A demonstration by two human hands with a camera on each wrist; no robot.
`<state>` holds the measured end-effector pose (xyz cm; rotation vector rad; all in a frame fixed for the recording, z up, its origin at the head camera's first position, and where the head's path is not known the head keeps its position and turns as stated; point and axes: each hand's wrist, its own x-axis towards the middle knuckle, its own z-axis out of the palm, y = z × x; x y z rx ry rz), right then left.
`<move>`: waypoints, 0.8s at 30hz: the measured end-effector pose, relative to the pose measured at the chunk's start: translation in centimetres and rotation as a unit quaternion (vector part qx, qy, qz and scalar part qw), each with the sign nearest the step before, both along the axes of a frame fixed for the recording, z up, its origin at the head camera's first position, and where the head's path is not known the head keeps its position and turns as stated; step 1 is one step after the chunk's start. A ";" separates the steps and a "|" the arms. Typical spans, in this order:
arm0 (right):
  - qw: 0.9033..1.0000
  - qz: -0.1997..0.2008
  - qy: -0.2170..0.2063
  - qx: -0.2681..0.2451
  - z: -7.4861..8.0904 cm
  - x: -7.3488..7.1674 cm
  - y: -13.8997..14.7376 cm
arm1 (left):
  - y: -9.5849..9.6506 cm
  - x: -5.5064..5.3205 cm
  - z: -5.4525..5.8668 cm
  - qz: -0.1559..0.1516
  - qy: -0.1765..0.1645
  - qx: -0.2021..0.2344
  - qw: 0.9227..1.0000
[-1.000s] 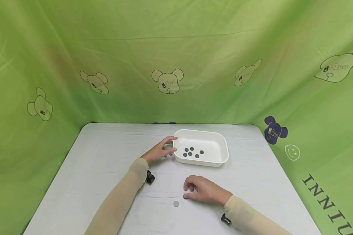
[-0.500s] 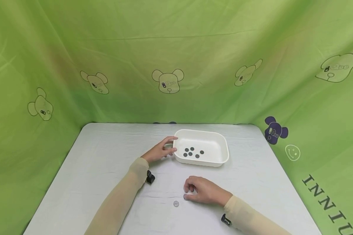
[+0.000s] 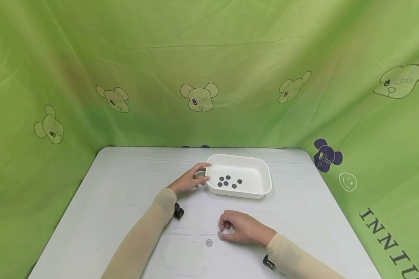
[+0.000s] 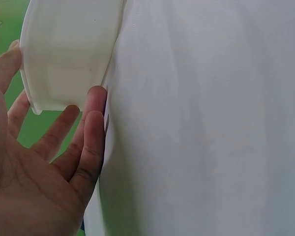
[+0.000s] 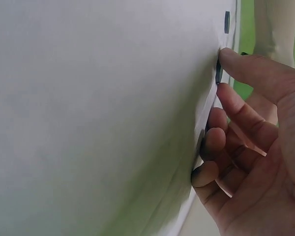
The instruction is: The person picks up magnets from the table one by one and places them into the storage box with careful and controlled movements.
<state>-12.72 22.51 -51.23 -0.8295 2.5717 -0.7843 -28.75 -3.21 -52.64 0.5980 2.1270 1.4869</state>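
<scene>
The left hand (image 3: 190,178) is spread at the left end of a white plastic basin (image 3: 262,170), its thumb and forefinger at the rim. In the left wrist view, more fingertips reach under the basin's end (image 4: 69,64). Close over the table, the right hand (image 3: 244,228) pinches a small coin-like disc (image 3: 220,234) by its edges between thumb and forefinger. In the right wrist view that disc (image 5: 218,73) appears as a dark, thin edge, and the other fingers curl against the cloth. A second silvery disc (image 3: 209,242) lies flat just left of the right hand.
Several dark grey discs (image 3: 225,183) lie in the left part of the basin. A white cloth (image 3: 132,174) covers the table. Green printed curtains (image 3: 153,128) enclose the back and both sides. Small black wrist cameras (image 3: 178,211) sit on both sleeves.
At the right fingertips the disc has gone from dark to lighter grey, and the forefinger has come down closer to it. The left hand and the basin hold their places.
</scene>
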 end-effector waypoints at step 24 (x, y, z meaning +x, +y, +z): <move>1.000 0.002 -0.007 0.010 0.3 0.3 -0.5 | 0.0 0.1 0.0 0.001 -0.003 -0.006 1.000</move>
